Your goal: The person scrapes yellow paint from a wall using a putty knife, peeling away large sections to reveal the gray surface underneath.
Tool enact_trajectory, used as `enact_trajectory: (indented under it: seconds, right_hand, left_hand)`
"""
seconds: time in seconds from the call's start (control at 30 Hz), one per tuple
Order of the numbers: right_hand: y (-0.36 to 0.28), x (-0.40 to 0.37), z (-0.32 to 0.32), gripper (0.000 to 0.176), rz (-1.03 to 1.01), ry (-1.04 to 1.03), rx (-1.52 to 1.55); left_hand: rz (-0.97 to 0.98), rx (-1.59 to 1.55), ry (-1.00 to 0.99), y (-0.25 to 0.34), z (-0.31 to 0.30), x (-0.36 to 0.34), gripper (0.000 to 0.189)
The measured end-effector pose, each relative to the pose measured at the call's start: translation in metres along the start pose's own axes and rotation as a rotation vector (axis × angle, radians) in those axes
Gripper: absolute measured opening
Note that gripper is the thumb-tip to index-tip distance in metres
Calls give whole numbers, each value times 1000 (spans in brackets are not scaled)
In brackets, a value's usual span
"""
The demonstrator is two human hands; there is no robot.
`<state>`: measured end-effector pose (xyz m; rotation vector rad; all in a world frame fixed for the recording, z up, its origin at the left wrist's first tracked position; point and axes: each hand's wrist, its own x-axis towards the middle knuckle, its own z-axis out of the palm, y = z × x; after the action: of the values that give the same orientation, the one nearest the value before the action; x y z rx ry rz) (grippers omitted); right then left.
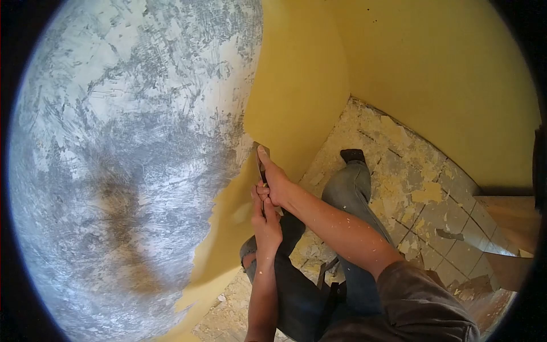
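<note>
Both of my hands grip a scraper (262, 175) with a dark handle, held upright against the wall. My right hand (277, 181) is closed around its upper part, the thumb stretched along it toward the blade. Just below, my left hand (266, 227) is closed at the lower end of the handle, its fingers touching the right hand. The blade end meets the edge between yellow paint (228, 219) and the stripped, grey-white wall surface (154, 154). My fingers hide most of the handle.
Yellow paint flakes (427, 192) litter the tiled floor (460, 255). To the right lies a tool with a dark handle (449, 234) beside brown boards (507, 219). Another yellow wall (433, 74) meets this one at the corner. My bent legs (347, 199) are below my hands.
</note>
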<state>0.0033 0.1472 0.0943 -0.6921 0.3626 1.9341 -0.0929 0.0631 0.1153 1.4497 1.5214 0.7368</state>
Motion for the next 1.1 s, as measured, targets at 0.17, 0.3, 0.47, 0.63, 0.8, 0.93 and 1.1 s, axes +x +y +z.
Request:
enact_trajectory:
  seconds: [0.17, 0.3, 0.47, 0.63, 0.8, 0.93, 1.1]
  right_hand:
    - [-1, 8, -2, 61, 33, 21, -6]
    - [5, 20, -6, 63, 5, -63, 16]
    - [10, 12, -1, 62, -21, -24, 6]
    - [19, 7, -1, 62, -14, 0, -31]
    - [11, 8, 8, 64, 35, 128, -7]
    - [2, 3, 10, 65, 16, 1, -9]
    - [7, 7, 7, 62, 19, 22, 0]
  left_hand:
    - [82, 26, 50, -12, 0, 4, 50]
    - [32, 14, -17, -11, -10, 5, 49]
    - [99, 59, -11, -16, -13, 5, 48]
    - [121, 133, 5, -6, -19, -7, 46]
    - [49, 88, -6, -15, -22, -2, 47]
    - [57, 127, -25, -6, -17, 9, 47]
    - [-86, 137, -72, 3, -23, 1, 45]
